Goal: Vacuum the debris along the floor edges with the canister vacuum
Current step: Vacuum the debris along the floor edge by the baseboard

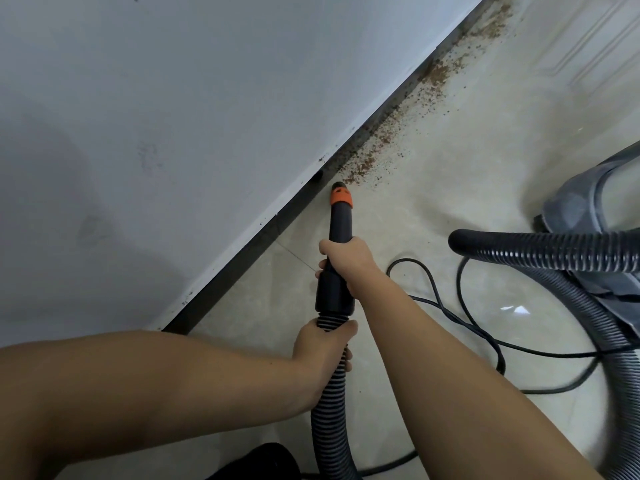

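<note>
A black vacuum nozzle (341,220) with an orange collar points at the floor beside the dark baseboard (242,254). Brown debris (391,133) lies in a strip along the baseboard, starting just beyond the nozzle tip and running to the upper right. My right hand (349,261) grips the black nozzle tube. My left hand (323,351) grips the ribbed grey hose (329,427) just below the cuff. The grey canister vacuum (595,209) sits at the right edge, partly out of view.
A white wall (173,116) fills the left and top. A black power cord (450,306) loops over the pale tiled floor (450,209) right of my arms. More hose (519,251) curves from the canister. A pale panelled door (588,46) stands at the top right.
</note>
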### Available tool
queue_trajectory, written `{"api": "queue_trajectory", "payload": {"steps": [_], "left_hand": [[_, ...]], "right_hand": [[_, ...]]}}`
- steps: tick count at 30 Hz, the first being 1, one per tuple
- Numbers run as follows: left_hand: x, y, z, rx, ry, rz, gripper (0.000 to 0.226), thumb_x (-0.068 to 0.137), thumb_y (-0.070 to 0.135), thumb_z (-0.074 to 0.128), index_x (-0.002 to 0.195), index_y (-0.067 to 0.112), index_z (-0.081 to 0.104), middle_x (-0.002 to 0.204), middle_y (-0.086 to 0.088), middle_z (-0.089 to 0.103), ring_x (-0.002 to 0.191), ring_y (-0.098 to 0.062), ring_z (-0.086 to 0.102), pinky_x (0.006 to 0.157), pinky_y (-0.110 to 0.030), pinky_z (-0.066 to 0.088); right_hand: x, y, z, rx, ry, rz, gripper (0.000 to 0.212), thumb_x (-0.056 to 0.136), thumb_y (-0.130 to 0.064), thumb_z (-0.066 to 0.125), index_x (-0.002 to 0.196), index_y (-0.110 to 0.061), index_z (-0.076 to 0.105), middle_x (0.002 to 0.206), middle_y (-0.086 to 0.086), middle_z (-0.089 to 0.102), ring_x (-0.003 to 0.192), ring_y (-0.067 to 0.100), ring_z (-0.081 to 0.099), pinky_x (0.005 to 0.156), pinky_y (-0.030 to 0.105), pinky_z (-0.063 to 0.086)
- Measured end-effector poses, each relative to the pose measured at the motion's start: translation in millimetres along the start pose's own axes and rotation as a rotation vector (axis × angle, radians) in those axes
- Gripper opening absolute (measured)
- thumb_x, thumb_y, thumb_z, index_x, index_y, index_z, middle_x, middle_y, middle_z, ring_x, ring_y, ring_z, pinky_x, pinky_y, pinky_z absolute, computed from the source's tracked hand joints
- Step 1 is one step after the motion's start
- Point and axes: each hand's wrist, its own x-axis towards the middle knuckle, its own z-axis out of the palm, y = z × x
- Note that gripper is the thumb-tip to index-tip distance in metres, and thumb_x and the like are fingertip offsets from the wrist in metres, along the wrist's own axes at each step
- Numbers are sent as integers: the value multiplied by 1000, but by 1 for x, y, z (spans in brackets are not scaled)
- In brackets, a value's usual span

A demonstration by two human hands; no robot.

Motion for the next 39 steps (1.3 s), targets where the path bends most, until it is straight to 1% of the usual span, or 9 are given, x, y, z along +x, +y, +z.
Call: {"api": "queue_trajectory", "payload": {"steps": [8, 11, 14, 17, 22, 26, 30, 34, 39], "left_hand": [[0, -3, 11, 91, -85, -7, 13, 86, 20, 66, 87, 9, 59, 59, -5, 58, 48, -18, 55, 52, -26, 49], [5, 5, 7, 42, -62, 5, 14, 87, 21, 66, 85, 10, 57, 60, -6, 58, 47, -17, 54, 51, -26, 48], [10, 10, -1, -23, -27, 11, 16, 88, 22, 66, 86, 10, 57, 61, -7, 58, 46, -16, 54, 50, -26, 48], [15, 13, -8, -69, 7, 29, 15, 88, 20, 66, 87, 8, 56, 60, -8, 58, 44, -17, 54, 49, -26, 47], [14, 9, -5, -54, -18, 17, 17, 88, 22, 66, 89, 7, 57, 63, -9, 58, 46, -18, 54, 51, -28, 48], [10, 1, 6, 21, -60, -7, 16, 88, 23, 67, 88, 9, 58, 62, -7, 59, 48, -18, 54, 55, -28, 49], [10, 0, 15, 85, -98, -1, 12, 86, 21, 66, 86, 11, 59, 61, -5, 58, 48, -18, 55, 56, -28, 50], [14, 10, 14, 54, -69, 20, 15, 86, 23, 67, 88, 11, 59, 62, -6, 59, 49, -17, 55, 56, -28, 50], [21, 22, 4, -66, -21, 32, 15, 88, 22, 65, 89, 9, 57, 63, -8, 58, 48, -18, 54, 54, -28, 49]], "right_hand": [[6, 16, -32, 81, 155, 10, 19, 82, -11, 60, 96, -10, 47, 70, 10, 59, 61, 26, 62, 62, 35, 56], [12, 6, -21, 52, 126, 4, 18, 82, -12, 60, 95, -10, 48, 72, 11, 60, 59, 25, 62, 60, 35, 56], [19, -4, 0, -21, 90, -28, 26, 80, -14, 60, 103, -8, 49, 77, 12, 61, 61, 25, 63, 75, 45, 59], [21, -10, 17, -70, 67, -61, 24, 79, -13, 58, 100, -8, 48, 75, 12, 61, 64, 26, 63, 79, 50, 58], [20, -8, 12, -81, 61, -60, 17, 79, -13, 59, 91, -11, 47, 71, 11, 61, 65, 28, 64, 78, 48, 58], [15, 6, -14, -3, 145, -23, 15, 81, -14, 60, 85, -15, 46, 71, 11, 62, 59, 26, 63, 72, 43, 59], [14, 13, -34, 80, 212, 11, 14, 81, -11, 60, 88, -12, 48, 66, 9, 59, 53, 22, 60, 68, 40, 60], [18, -1, -28, 64, 152, 8, 18, 82, -11, 60, 95, -8, 48, 69, 11, 60, 57, 25, 62, 55, 33, 54], [29, -20, 2, -38, 59, -45, 28, 81, -10, 59, 105, -4, 47, 70, 12, 61, 64, 30, 63, 76, 46, 59]]}}
